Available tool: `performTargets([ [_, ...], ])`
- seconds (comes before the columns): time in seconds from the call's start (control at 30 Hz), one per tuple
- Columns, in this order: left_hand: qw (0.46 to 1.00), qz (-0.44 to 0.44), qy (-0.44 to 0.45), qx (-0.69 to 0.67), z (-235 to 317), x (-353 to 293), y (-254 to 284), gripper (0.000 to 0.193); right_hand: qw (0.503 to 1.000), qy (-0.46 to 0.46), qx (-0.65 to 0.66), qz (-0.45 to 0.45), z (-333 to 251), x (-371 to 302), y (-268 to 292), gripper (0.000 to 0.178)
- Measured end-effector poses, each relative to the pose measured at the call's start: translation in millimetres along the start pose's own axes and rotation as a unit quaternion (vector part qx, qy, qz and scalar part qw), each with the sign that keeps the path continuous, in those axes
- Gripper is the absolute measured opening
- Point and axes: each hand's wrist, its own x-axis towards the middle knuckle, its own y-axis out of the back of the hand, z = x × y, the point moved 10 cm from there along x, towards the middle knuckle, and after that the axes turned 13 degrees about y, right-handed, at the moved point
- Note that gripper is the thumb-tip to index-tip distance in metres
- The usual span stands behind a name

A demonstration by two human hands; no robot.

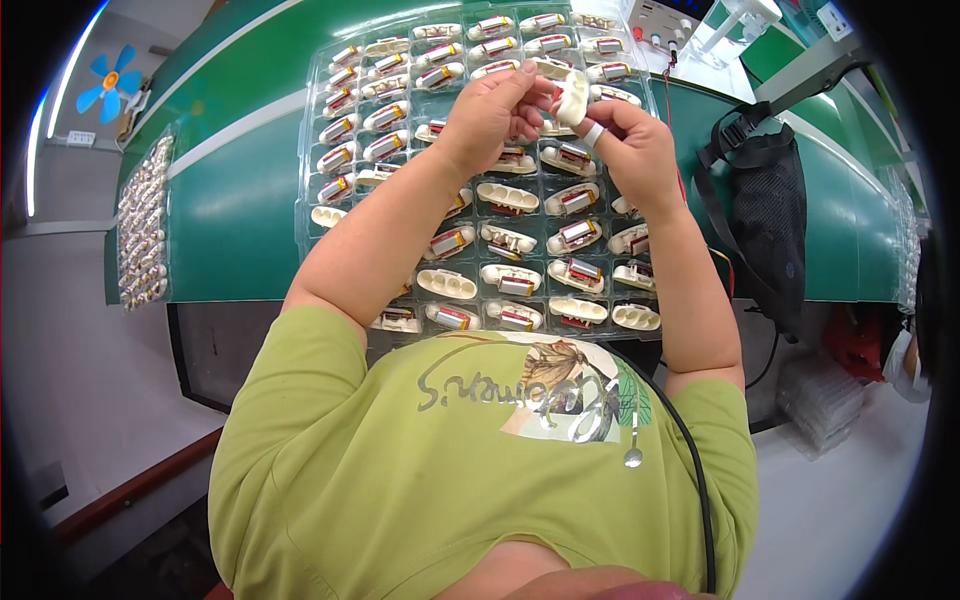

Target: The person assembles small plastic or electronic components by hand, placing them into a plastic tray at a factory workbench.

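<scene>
Above the far part of the tray, my right hand [635, 150] pinches a cream plastic housing [573, 98] with round hollows in its face and something red at its left side. A white band wraps one of its fingers. My left hand [492, 112] is closed just left of the housing, fingers curled and fingertips close to the red part; what they grip is hidden. Beneath both hands lies a clear compartment tray [270, 215] of similar housings. Many show a silver and red cell-like part [575, 236], while others, like one housing [447, 284], lie hollows up.
A green table [235, 245] carries the tray. Another filled tray [145, 230] sits at the far left. A black mesh bag [765, 220] hangs at the right, near a bench instrument [665, 25] with red and black leads. Clear stacked trays [820, 400] are low at the right.
</scene>
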Motion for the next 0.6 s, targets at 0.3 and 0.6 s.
performTargets([
  [0.3, 0.999, 0.011, -0.006, -0.036, 1, 1, 3, 0.043, 0.943, 0.243, -0.225, 0.033, -61, -4, -4, 0.014],
  [0.6, 1.000, -0.007, -0.015, -0.020, 4, -5, 0, 0.024, 0.966, 0.141, -0.216, -0.003, -38, 0, -6, 0.016],
])
